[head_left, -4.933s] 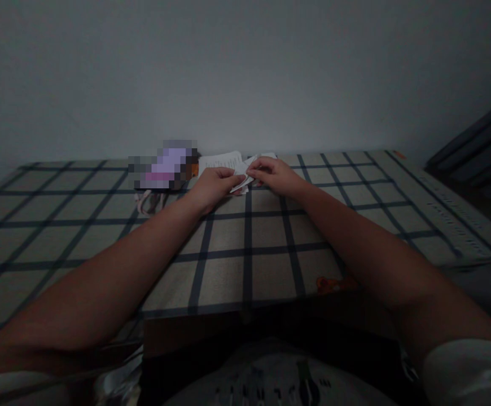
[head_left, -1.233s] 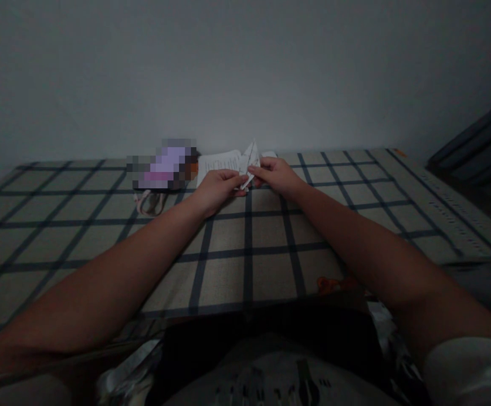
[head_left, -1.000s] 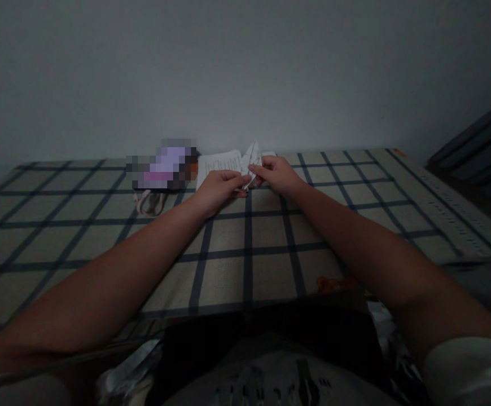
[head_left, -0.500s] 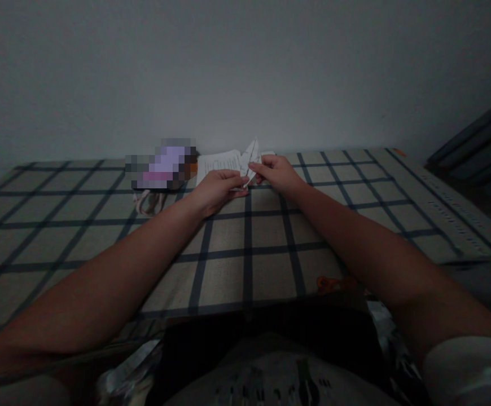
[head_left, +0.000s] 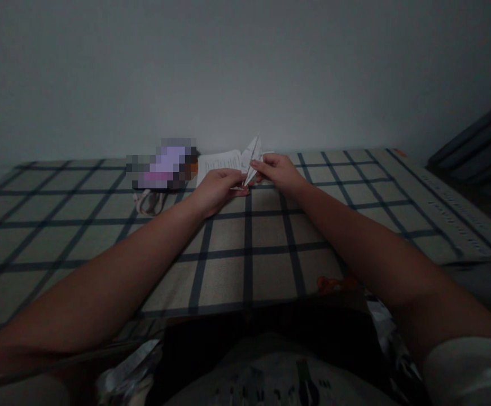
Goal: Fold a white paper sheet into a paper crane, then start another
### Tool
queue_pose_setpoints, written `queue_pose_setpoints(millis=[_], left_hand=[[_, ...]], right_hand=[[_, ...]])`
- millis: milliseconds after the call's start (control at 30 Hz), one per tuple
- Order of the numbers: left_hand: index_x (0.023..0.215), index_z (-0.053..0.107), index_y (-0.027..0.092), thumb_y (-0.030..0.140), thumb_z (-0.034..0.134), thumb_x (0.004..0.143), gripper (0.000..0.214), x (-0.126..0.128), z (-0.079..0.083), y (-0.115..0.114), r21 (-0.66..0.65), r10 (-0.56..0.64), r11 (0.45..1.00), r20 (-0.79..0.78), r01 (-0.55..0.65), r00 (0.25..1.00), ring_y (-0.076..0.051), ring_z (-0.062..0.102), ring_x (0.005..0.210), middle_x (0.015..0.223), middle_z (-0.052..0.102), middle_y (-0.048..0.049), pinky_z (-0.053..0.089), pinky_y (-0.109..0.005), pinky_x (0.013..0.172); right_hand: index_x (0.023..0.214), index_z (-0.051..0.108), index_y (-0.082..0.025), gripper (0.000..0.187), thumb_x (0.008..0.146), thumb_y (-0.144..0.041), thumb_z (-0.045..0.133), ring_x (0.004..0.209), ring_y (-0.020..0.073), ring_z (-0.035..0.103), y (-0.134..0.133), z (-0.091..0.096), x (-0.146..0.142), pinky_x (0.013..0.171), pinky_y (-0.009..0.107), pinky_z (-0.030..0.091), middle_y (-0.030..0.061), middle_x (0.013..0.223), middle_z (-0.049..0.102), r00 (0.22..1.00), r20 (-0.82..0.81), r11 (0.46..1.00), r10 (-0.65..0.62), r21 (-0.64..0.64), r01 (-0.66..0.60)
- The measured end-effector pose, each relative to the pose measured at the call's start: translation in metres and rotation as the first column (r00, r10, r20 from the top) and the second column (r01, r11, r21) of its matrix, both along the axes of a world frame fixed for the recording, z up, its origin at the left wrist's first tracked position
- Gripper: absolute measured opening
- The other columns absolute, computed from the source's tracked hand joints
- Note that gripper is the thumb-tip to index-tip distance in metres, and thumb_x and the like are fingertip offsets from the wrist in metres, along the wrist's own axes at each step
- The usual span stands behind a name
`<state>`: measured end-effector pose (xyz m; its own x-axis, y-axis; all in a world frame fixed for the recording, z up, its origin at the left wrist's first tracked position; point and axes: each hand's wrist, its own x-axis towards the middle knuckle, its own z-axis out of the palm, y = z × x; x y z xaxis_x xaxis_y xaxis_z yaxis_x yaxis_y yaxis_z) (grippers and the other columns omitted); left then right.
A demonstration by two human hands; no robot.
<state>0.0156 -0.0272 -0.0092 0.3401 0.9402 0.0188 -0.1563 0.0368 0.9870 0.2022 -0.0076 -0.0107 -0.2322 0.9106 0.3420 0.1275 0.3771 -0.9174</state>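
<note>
Between my hands is a folded piece of white paper (head_left: 253, 157), pointed at the top and creased, held above the table near the wall. My right hand (head_left: 276, 169) pinches its right side between thumb and fingers. At its lower left, my left hand (head_left: 220, 185) is closed on the paper, its thumb on top and fingers beneath. Behind the paper and my left hand lies a white sheet with printed lines (head_left: 219, 162), partly covered by them.
A checked tablecloth (head_left: 266, 225) covers the table, which meets a plain wall (head_left: 245, 73). To the left lies a blurred-out phone-like object (head_left: 165, 163) with a pale strap (head_left: 148, 203). An orange item (head_left: 334, 283) lies near the front edge.
The folded paper has tilted a little, its tip shifting slightly up and right. The left thumb has drawn back slightly, and both hands keep their hold.
</note>
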Motion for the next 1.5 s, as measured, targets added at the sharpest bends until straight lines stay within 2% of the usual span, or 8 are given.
queue_pose_setpoints(millis=[233, 433, 567, 733, 933, 1133, 1367, 1500], left_hand=[[0.066, 0.07, 0.014, 0.031, 0.081, 0.068, 0.02, -0.001, 0.001, 0.0, 0.04, -0.017, 0.999, -0.081, 0.02, 0.997, -0.012, 0.063, 0.068, 0.073, 0.069, -0.0047, 0.056, -0.026, 0.074], [0.069, 0.073, 0.016, 0.04, 0.076, 0.076, 0.025, -0.008, -0.003, 0.005, 0.252, 0.051, 0.967, -0.303, 0.028, 0.952, -0.012, 0.063, 0.066, 0.069, 0.07, -0.0039, 0.051, -0.024, 0.069], [0.07, 0.073, 0.016, 0.037, 0.073, 0.077, 0.022, -0.009, -0.002, 0.003, 0.315, 0.092, 0.949, -0.374, 0.033, 0.923, -0.014, 0.064, 0.066, 0.068, 0.071, -0.0033, 0.049, -0.023, 0.065], [0.069, 0.072, 0.015, 0.035, 0.078, 0.069, 0.021, -0.006, 0.005, -0.002, 0.252, 0.047, 0.967, -0.309, 0.034, 0.95, -0.013, 0.061, 0.063, 0.067, 0.068, -0.0023, 0.05, -0.024, 0.065], [0.071, 0.074, 0.015, 0.03, 0.083, 0.061, 0.02, -0.003, 0.001, -0.002, 0.128, -0.016, 0.991, -0.175, 0.039, 0.984, -0.012, 0.063, 0.068, 0.074, 0.07, -0.0026, 0.056, -0.027, 0.077], [0.068, 0.073, 0.016, 0.027, 0.079, 0.064, 0.013, -0.002, -0.001, -0.001, 0.099, 0.012, 0.995, -0.14, 0.002, 0.99, -0.014, 0.065, 0.073, 0.075, 0.07, -0.0029, 0.059, -0.03, 0.081], [0.066, 0.073, 0.015, 0.041, 0.083, 0.068, 0.028, -0.005, -0.006, 0.004, 0.144, 0.058, 0.989, -0.217, -0.027, 0.974, -0.013, 0.065, 0.067, 0.068, 0.068, -0.0034, 0.057, -0.026, 0.075], [0.063, 0.071, 0.016, 0.033, 0.081, 0.068, 0.02, -0.003, -0.005, 0.004, 0.103, 0.044, 0.994, -0.17, -0.026, 0.984, -0.012, 0.064, 0.067, 0.066, 0.067, -0.0022, 0.056, -0.025, 0.075]], right_hand=[[0.07, 0.06, -0.016, 0.035, 0.089, -0.044, 0.07, 0.06, 0.0089, 0.057, -0.001, 0.001, -0.001, 0.06, 0.022, 0.046, -0.001, 0.064, 0.063, 1.0, 0.01, 1.0, -0.002, -0.017, 0.002], [0.071, 0.059, -0.016, 0.033, 0.089, -0.041, 0.069, 0.059, 0.0089, 0.056, -0.004, 0.003, -0.003, 0.058, 0.022, 0.044, -0.0019, 0.064, 0.06, 0.999, 0.025, 1.0, -0.028, -0.003, 0.028], [0.071, 0.057, -0.017, 0.032, 0.09, -0.04, 0.068, 0.059, 0.0096, 0.055, -0.002, 0.001, -0.003, 0.059, 0.023, 0.043, -0.0027, 0.062, 0.059, 0.997, 0.065, 0.999, -0.037, 0.041, 0.035], [0.072, 0.057, -0.018, 0.031, 0.091, -0.04, 0.067, 0.06, 0.01, 0.055, 0.0, -0.002, -0.002, 0.06, 0.024, 0.043, -0.0025, 0.063, 0.058, 0.997, 0.063, 0.997, -0.037, 0.065, 0.033], [0.073, 0.058, -0.018, 0.033, 0.09, -0.044, 0.067, 0.062, 0.0109, 0.056, -0.001, -0.001, -0.001, 0.061, 0.024, 0.045, -0.0016, 0.065, 0.059, 0.995, 0.082, 0.997, -0.053, 0.063, 0.048], [0.072, 0.057, -0.018, 0.035, 0.089, -0.047, 0.068, 0.062, 0.0106, 0.055, -0.003, 0.002, -0.003, 0.06, 0.024, 0.044, -0.0017, 0.064, 0.059, 0.996, 0.081, 0.998, -0.026, 0.053, 0.022], [0.071, 0.058, -0.017, 0.037, 0.086, -0.049, 0.069, 0.06, 0.0103, 0.054, -0.004, 0.001, -0.003, 0.06, 0.024, 0.044, -0.0024, 0.062, 0.057, 0.995, 0.094, 0.997, -0.022, 0.072, 0.016], [0.069, 0.058, -0.018, 0.04, 0.085, -0.053, 0.069, 0.061, 0.0112, 0.055, -0.005, 0.002, -0.003, 0.06, 0.025, 0.044, -0.0017, 0.062, 0.058, 0.994, 0.102, 0.996, -0.028, 0.084, 0.019]])
